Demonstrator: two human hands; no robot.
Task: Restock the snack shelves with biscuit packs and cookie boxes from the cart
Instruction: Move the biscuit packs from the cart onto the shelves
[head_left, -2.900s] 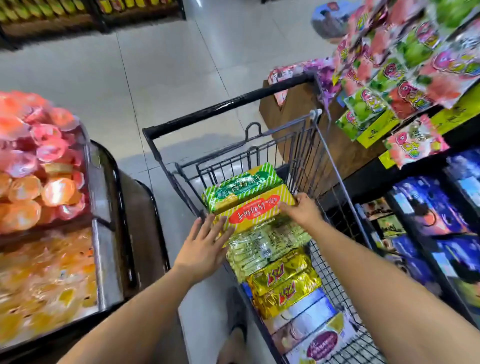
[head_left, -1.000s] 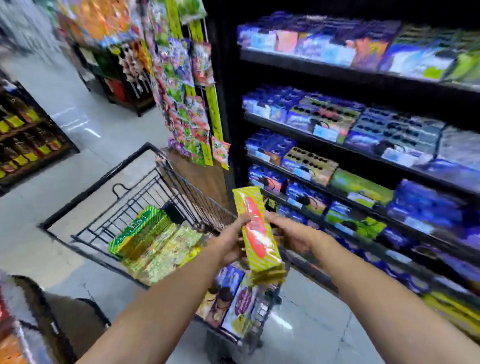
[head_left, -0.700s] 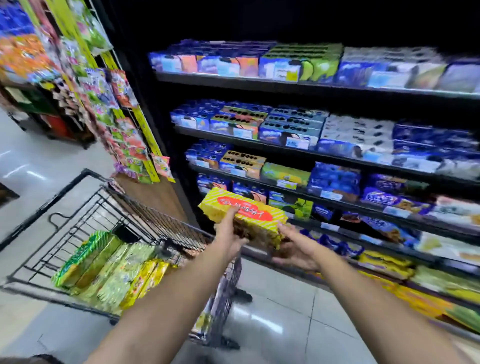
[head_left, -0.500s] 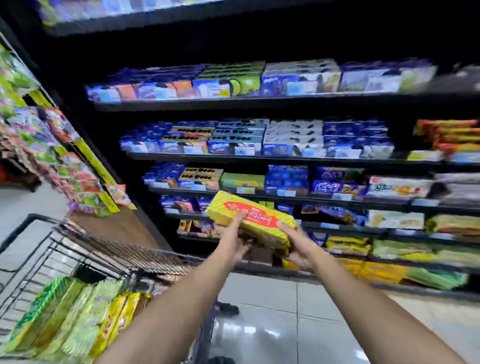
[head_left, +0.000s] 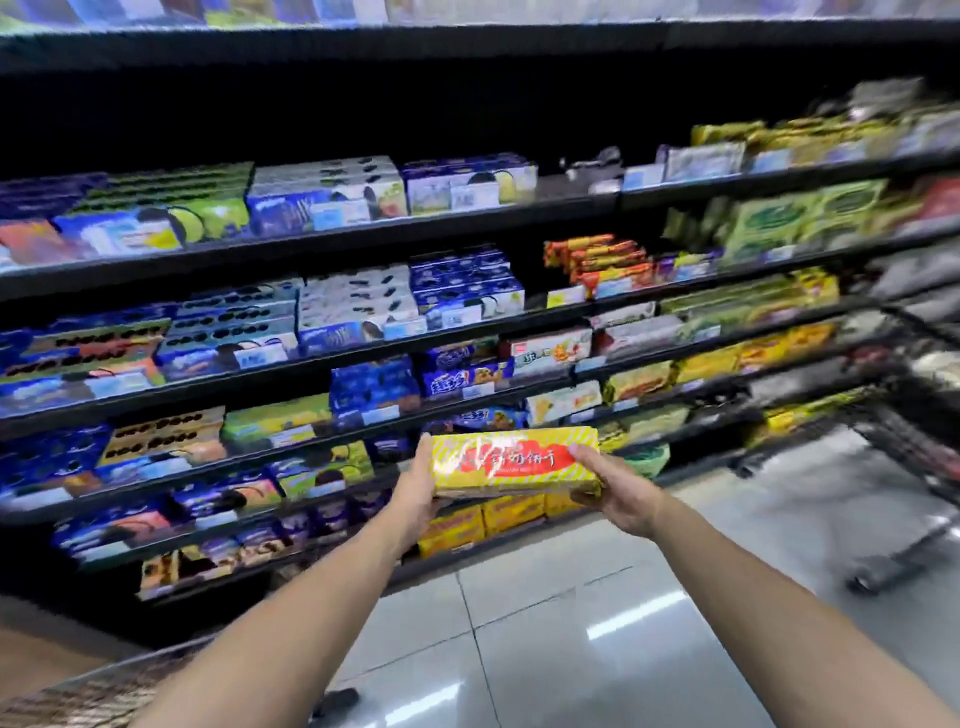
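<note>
Two hands hold a yellow biscuit pack (head_left: 514, 460) level before stocked shelves (head_left: 467, 338), left hand (head_left: 418, 493) and right hand (head_left: 615, 491) each curled round one end, a fitting hold since it looks light, crinkly, slippery and easily crushed.

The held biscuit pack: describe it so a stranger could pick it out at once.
Start at the dark shelves that fill the view. In front of their lower tiers, mid-frame, the left hand and right hand grip the ends of a long pack held level. Unlike the yellow packs shelved just below, it is off the shelf and shows a red oval label.
</note>
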